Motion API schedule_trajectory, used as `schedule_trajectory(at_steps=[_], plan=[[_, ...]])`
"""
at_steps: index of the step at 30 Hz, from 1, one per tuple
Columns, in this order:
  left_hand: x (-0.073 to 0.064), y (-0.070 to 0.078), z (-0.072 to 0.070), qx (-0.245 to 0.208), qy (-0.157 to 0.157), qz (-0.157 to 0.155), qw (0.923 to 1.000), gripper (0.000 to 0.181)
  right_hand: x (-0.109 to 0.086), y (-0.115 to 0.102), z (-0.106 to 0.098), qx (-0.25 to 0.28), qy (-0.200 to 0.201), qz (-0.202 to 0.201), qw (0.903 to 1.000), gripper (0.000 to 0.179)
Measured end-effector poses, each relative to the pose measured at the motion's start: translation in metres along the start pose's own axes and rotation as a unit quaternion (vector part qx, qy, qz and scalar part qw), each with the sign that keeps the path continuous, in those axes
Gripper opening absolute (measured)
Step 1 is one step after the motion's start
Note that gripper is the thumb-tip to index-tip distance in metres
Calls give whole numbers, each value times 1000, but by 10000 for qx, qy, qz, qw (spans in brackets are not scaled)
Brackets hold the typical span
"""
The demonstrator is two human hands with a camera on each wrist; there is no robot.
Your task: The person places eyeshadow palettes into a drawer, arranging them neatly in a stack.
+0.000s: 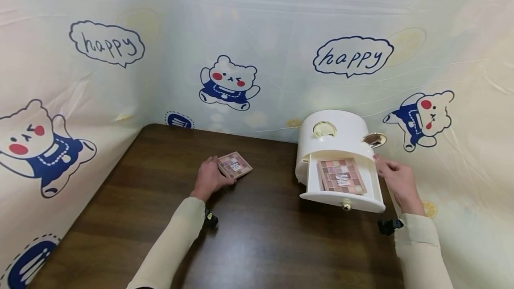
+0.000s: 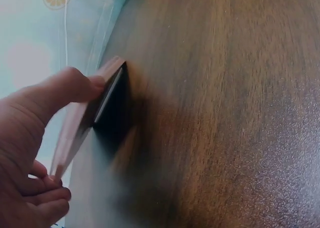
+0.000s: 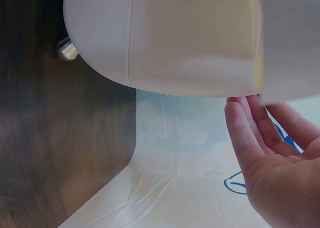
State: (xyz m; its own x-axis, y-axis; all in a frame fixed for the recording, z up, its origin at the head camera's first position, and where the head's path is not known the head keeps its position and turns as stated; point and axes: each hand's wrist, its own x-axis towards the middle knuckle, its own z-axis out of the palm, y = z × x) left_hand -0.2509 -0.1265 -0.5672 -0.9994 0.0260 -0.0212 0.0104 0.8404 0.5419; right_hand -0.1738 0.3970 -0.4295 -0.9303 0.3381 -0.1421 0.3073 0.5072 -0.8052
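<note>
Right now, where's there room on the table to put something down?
Bare table lies between the palette in the left hand and white cabinet; between the left sleeve and right sleeve; and from the left sleeve to the table's left edge. Crowded: the drawer, holding another palette, and the cabinet's right side, by the right hand.

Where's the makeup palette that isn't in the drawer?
In the head view, that makeup palette is in the left grip, to the left of the white cabinet with the open drawer.
</note>
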Motion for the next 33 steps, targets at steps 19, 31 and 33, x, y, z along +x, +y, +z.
schedule_trajectory(at_steps=[19, 31, 33], plan=[[-15, 15, -27, -952, -21, 233, 9952, 125, 1, 1, 0, -23, 14, -1, 10000, 84], [-31, 40, -43, -1665, 151, 538, 9845, 122, 0, 0, 0, 11, 9, 58, 10000, 86], [-33, 45, -45, -1798, 157, 563, 9820, 120, -1, 0, 0, 25, 7, 49, 10000, 86]])
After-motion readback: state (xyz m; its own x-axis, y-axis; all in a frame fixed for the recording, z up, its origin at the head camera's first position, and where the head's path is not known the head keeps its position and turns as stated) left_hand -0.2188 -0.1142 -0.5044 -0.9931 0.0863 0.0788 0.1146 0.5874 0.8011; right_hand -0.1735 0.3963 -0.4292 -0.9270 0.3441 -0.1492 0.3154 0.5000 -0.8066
